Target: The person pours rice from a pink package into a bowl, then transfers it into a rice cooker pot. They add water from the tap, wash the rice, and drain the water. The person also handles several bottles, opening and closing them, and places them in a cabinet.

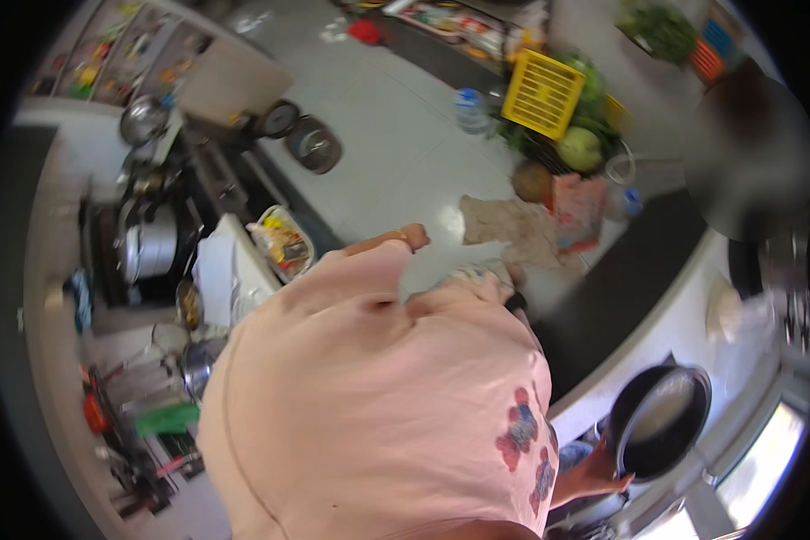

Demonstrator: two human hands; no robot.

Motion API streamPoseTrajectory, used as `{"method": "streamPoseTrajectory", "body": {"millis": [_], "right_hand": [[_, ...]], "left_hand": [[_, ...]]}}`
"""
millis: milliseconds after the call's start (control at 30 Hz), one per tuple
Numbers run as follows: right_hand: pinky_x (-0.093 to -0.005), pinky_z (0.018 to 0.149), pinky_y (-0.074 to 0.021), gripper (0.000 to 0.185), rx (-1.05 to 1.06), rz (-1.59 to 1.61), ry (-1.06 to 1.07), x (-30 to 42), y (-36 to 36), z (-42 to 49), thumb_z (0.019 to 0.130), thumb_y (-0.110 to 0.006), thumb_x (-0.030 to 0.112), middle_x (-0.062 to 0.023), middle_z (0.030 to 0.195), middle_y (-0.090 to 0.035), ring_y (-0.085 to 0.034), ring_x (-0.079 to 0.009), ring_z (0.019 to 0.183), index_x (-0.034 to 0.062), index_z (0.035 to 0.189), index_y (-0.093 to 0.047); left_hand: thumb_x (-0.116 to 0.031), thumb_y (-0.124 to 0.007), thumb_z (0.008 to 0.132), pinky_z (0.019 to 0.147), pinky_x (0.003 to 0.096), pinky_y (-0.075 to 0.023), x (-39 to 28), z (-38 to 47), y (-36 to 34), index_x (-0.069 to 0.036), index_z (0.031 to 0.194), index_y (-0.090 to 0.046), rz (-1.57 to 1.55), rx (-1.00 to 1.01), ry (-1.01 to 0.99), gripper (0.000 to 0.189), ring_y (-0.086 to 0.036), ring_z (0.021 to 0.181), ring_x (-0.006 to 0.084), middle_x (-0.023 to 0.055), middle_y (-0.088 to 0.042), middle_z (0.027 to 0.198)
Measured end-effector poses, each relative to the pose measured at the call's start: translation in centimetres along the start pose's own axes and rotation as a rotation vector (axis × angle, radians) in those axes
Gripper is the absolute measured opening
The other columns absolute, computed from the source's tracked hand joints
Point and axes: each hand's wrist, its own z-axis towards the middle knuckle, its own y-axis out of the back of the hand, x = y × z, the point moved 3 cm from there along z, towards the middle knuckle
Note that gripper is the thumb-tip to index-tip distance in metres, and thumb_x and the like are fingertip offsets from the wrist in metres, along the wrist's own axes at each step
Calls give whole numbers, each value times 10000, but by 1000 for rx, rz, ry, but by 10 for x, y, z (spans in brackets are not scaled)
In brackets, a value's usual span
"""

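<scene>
At the right, my right hand [597,472] grips the near side of a dark round pot [675,445] by its rim. The pot leans with its mouth turned toward me, and a pale patch shows inside that I cannot identify. My left hand [415,237] hangs in front of my pink shirt [378,391], over the floor, with a bangle at the wrist. Its fingers look curled, and nothing shows in it. Blur hides their exact pose.
A stove with a metal pot [150,250] is on the left counter, near a packet-filled basket [283,243]. A beige cloth [506,226], a yellow crate [543,93] with vegetables and a water bottle [471,110] are on the floor ahead. A dark counter front [621,290] runs along the right.
</scene>
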Motion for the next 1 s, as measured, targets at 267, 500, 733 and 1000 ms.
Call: {"method": "streamPoseTrajectory", "body": {"millis": [267, 500, 733, 1000], "right_hand": [[-662, 1079, -333, 807, -24, 307, -56, -20, -28, 20, 802, -629, 424, -152, 1523, -360, -355, -384, 1394, 112, 1491, -347], [-525, 1061, -415, 645, -121, 354, -41, -19, 15, -15, 865, -586, 397, -111, 1447, -484, -481, -312, 1312, 81, 1412, -452], [-501, 986, -491, 576, -193, 347, 63, -15, 38, -26, 908, -531, 409, -105, 1376, -565, -569, -308, 1234, 88, 1384, -490], [-410, 1051, -420, 533, -158, 285, 65, -56, 26, -2, 924, -539, 390, -90, 1348, -572, -532, -232, 1251, 47, 1331, -522]], "left_hand": [[-266, -552, 937, 517, 342, -541, -26, 29, -5, 39, 1277, -532, -14, 201, -76, 457, -724, 693, 263, 196, -679, 950], [-243, -587, 899, 633, 348, -541, -107, 63, 18, -28, 1304, -539, 115, 203, -26, 461, -693, 756, 267, 146, -658, 1057], [-218, -614, 959, 760, 287, -537, -365, -56, -113, -38, 1385, -486, -144, 650, -708, 480, -647, 906, 174, 120, -627, 1177], [-270, -636, 925, 859, 426, -586, -499, -235, -197, -17, 1280, -528, -167, 1128, -307, 449, -697, 983, 262, 146, -640, 1200]]}}
